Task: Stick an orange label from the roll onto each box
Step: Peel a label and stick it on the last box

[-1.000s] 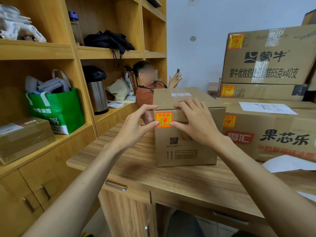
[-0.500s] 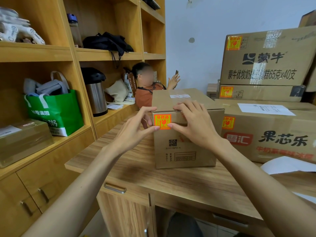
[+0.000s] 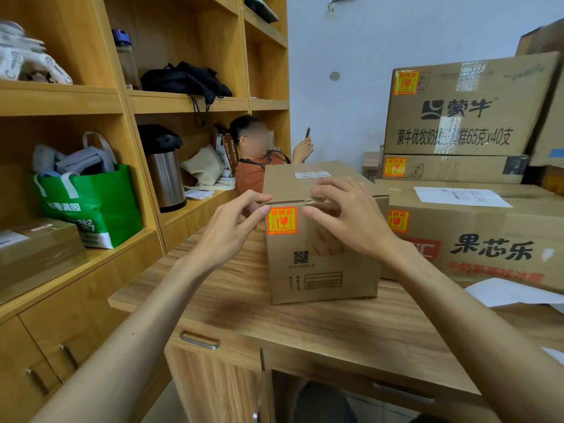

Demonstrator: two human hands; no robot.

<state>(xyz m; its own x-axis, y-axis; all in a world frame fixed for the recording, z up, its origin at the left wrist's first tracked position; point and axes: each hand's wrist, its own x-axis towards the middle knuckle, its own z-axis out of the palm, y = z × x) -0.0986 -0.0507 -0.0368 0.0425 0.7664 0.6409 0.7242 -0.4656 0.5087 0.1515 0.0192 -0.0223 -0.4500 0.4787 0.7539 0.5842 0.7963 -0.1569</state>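
Note:
A small cardboard box stands on the wooden desk. An orange label is stuck on the top left of its front face. My left hand hovers at the box's left edge, its fingertips beside the label and its fingers apart. My right hand is in front of the box's upper front, fingers spread, holding nothing. Three boxes to the right each carry an orange label: the large box beside it, a flat box and the top box. The label roll is not in view.
A shelf unit on the left holds a green bag, a steel flask, a black bag and a taped parcel. A person sits behind the desk holding a phone. White papers lie at the desk's right.
Both hands have drawn slightly back from the label, which stays stuck on the box. My right hand's fingers have lifted and spread; the view shifted a little.

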